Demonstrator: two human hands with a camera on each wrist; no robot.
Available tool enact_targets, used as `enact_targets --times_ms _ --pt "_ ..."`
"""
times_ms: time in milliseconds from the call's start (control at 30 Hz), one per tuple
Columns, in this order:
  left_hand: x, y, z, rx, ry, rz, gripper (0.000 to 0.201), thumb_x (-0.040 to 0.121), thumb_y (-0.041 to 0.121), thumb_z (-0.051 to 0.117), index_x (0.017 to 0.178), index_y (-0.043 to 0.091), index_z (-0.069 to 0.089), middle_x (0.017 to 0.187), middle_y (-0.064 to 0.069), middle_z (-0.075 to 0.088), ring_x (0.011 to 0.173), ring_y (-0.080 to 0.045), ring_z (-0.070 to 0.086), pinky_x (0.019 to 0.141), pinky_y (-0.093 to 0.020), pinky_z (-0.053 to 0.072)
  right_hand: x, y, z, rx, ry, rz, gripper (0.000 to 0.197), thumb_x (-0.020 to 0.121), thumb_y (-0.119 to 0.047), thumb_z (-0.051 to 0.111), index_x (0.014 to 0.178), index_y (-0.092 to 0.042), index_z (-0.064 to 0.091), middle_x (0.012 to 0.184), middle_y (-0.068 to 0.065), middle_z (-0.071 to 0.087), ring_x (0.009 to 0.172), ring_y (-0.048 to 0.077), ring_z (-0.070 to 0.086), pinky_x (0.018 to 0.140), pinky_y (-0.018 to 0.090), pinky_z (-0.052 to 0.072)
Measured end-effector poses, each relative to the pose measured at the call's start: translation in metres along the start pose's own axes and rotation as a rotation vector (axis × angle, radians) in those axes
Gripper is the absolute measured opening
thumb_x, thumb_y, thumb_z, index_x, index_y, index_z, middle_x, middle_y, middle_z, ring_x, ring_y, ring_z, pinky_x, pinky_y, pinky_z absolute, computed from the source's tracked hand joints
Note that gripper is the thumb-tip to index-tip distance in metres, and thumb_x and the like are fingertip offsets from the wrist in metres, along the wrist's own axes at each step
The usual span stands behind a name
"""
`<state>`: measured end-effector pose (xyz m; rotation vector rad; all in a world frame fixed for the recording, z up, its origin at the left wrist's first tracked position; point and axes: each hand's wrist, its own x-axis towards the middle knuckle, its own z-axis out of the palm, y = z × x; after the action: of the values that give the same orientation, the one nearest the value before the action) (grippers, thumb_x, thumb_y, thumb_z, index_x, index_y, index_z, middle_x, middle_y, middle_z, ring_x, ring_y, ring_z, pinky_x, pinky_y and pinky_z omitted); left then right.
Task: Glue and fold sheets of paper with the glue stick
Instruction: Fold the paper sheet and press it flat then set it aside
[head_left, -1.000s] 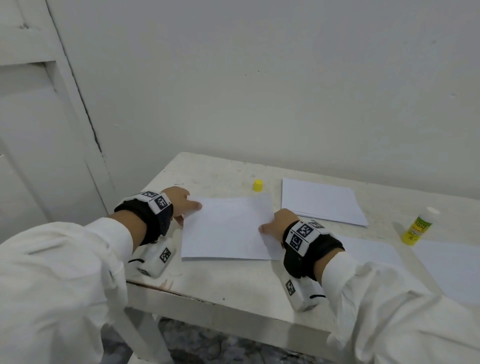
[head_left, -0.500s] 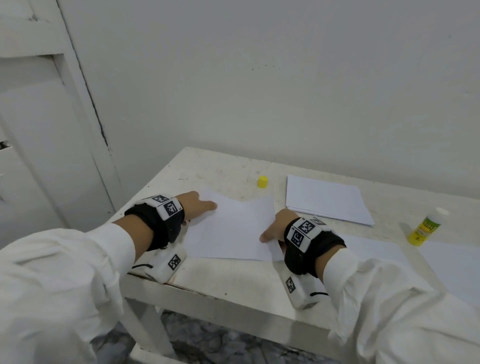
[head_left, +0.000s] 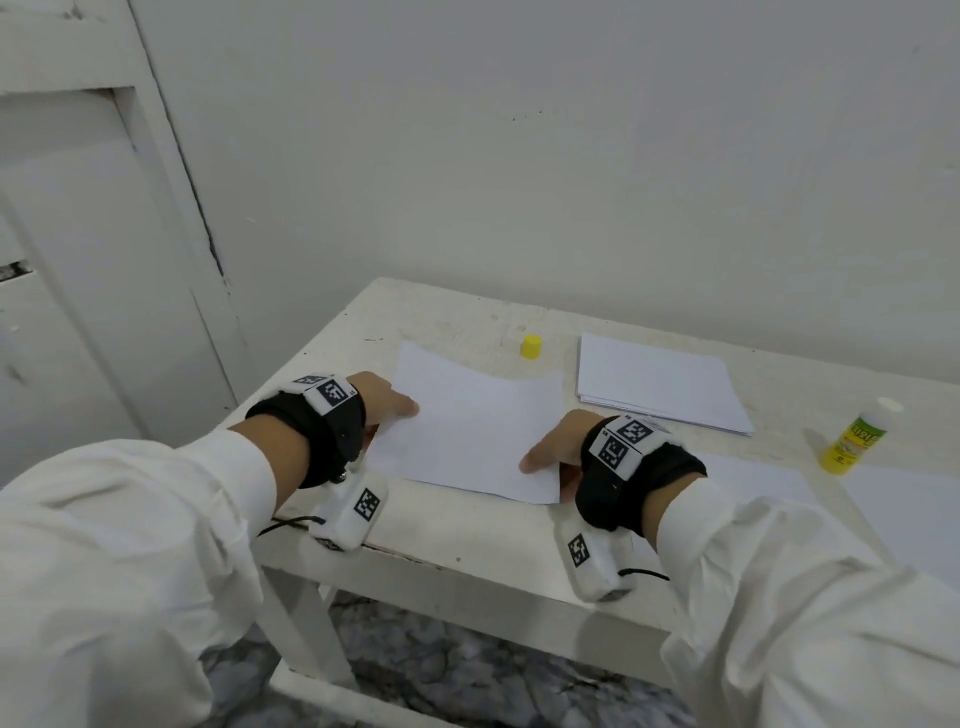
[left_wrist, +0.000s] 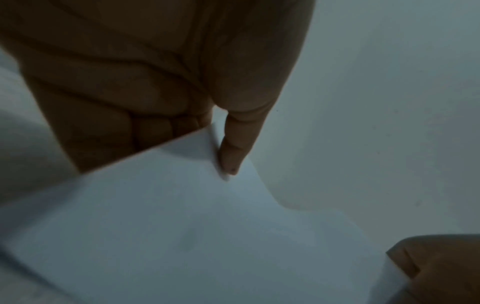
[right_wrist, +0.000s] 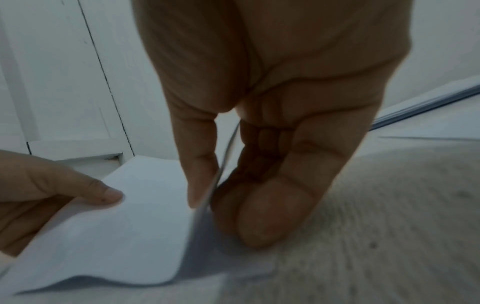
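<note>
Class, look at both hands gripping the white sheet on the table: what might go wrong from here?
The white paper sheet already ripples between the left hand and right hand, so uneven lifting may skew the fold or crease it. The uncapped yellow-green glue stick stands apart from its yellow cap and may dry.

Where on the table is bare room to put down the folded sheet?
Bare table lies at the far left corner, behind the sheet and left of the yellow cap. The right side is crowded: paper stack, glue stick, loose sheets.

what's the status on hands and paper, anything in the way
Left hand and right hand each pinch the sheet. Glue stick uncapped, far right. Nothing blocking.
</note>
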<state>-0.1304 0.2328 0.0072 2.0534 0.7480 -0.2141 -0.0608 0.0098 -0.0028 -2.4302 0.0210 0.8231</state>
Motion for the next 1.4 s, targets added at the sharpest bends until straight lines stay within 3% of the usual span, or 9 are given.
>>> enact_targets --times_ms 200,333,600,733,867,1000,1067,1200,1400 --pt "-0.004 -0.01 -0.006 -0.147 -0.142 -0.062 0.028 0.07 0.008 0.082 0.089 0.0 0.064 0.089 -0.017 0.067 0.079 -0.031 0.064 0.084 -0.044 0.055 -0.007 0.0 -0.004 0.121 -0.059 0.04 0.03 0.07 -0.015 0.082 0.089 -0.002 0.062 0.105 0.019 0.068 0.101 0.037 0.064 0.093 0.051 0.05" --pt "-0.009 -0.009 -0.012 -0.296 -0.216 -0.066 0.012 0.086 0.0 0.065 0.097 0.0 0.061 0.091 -0.013 0.068 0.075 -0.023 0.065 0.053 -0.029 0.058 -0.025 -0.002 -0.009 0.331 -0.127 0.051 0.015 0.085 0.001 0.063 0.097 0.001 0.055 0.091 0.021 0.063 0.085 0.037 0.062 0.074 0.049 0.055" --pt "-0.016 -0.008 -0.027 -0.493 -0.335 -0.058 0.014 0.095 0.004 0.048 0.102 0.001 0.059 0.078 -0.014 0.072 0.058 -0.03 0.07 0.043 -0.037 0.054 -0.029 -0.001 -0.009 0.415 -0.131 0.016 0.044 0.088 -0.008 0.058 0.129 -0.002 0.046 0.11 0.025 0.063 0.062 0.034 0.067 0.06 0.041 0.057" --pt "-0.02 -0.006 -0.023 -0.481 -0.27 -0.062 0.009 0.093 0.004 0.053 0.097 0.002 0.061 0.073 -0.011 0.072 0.057 -0.024 0.07 0.045 -0.035 0.056 -0.031 -0.001 -0.008 0.427 -0.101 -0.002 0.043 0.09 -0.01 0.056 0.13 -0.001 0.043 0.113 0.025 0.062 0.057 0.033 0.067 0.055 0.041 0.057" --pt "-0.022 -0.004 -0.019 -0.33 -0.169 -0.024 0.008 0.089 0.005 0.062 0.096 0.008 0.061 0.09 -0.008 0.069 0.073 -0.022 0.066 0.072 -0.038 0.056 -0.04 0.008 -0.016 0.534 -0.059 -0.009 0.041 0.093 -0.012 0.059 0.128 0.0 0.043 0.115 0.022 0.06 0.056 0.033 0.068 0.049 0.04 0.058" --pt "-0.032 0.018 0.002 -0.379 -0.158 0.077 0.037 0.087 -0.01 0.058 0.118 0.01 0.055 0.103 -0.013 0.065 0.078 -0.024 0.063 0.057 -0.034 0.059 -0.051 0.037 -0.039 0.603 0.023 -0.039 0.054 0.091 -0.003 0.06 0.137 0.0 0.033 0.116 0.014 0.052 0.065 0.03 0.069 0.044 0.028 0.055" --pt "-0.036 0.033 0.024 -0.344 -0.078 0.176 0.058 0.082 -0.01 0.064 0.128 0.02 0.044 0.101 -0.016 0.062 0.083 -0.029 0.063 0.071 -0.041 0.059 -0.058 0.059 -0.054 0.615 0.068 -0.039 0.06 0.089 0.003 0.06 0.141 -0.002 0.029 0.108 0.012 0.055 0.071 0.03 0.068 0.046 0.027 0.055" --pt "-0.046 0.062 0.078 -0.149 -0.08 0.345 0.044 0.08 -0.003 0.07 0.109 0.021 0.047 0.084 -0.009 0.053 0.072 -0.025 0.057 0.075 -0.041 0.055 -0.075 0.114 -0.085 0.59 0.156 0.012 0.02 0.086 0.001 0.065 0.098 -0.004 0.05 0.092 0.009 0.062 0.067 0.027 0.067 0.046 0.027 0.053" --pt "-0.057 0.086 0.147 0.111 -0.266 0.393 0.024 0.081 0.003 0.072 0.104 0.008 0.069 0.072 0.003 0.06 0.044 0.001 0.056 0.05 -0.008 0.049 -0.088 0.182 -0.109 0.45 0.273 0.085 0.026 0.082 -0.006 0.071 0.076 -0.011 0.047 0.074 0.011 0.061 0.061 0.019 0.063 0.045 0.023 0.041"
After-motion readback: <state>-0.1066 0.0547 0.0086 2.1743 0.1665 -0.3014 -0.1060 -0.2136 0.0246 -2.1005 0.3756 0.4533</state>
